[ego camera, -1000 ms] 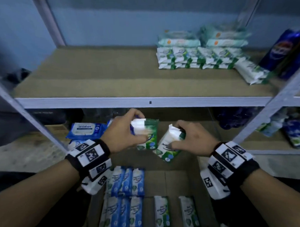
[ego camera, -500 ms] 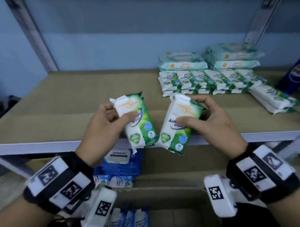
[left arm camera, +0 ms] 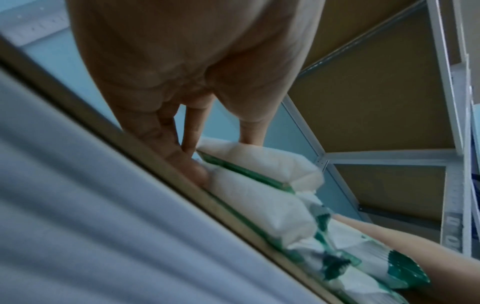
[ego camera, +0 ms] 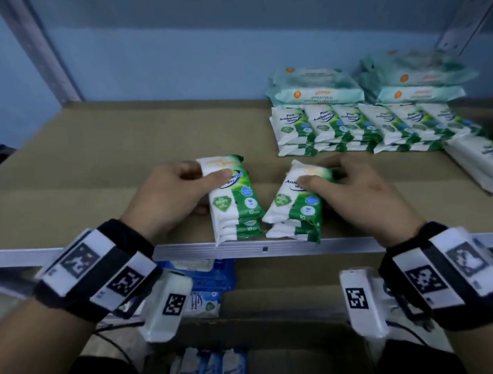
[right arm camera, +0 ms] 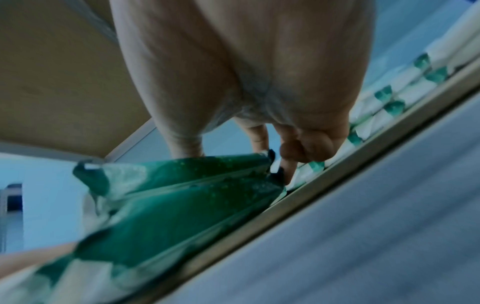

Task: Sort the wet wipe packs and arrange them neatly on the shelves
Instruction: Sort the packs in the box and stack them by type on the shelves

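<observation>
With the left hand (ego camera: 170,195) pinching one small stack of green wipe packs (ego camera: 233,198) and the right hand (ego camera: 351,194) pinching another (ego camera: 296,204), both at the shelf's front edge (ego camera: 270,248), letting go carelessly could tip the slippery packs off.

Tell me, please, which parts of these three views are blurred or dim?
Head view: dim bluish light; the teal packs at the far right smear, while the two green stacks stay readable. Left wrist view: the shelf edge streaks across the foreground. Right wrist view: soft throughout, the green pack grainy.
</observation>
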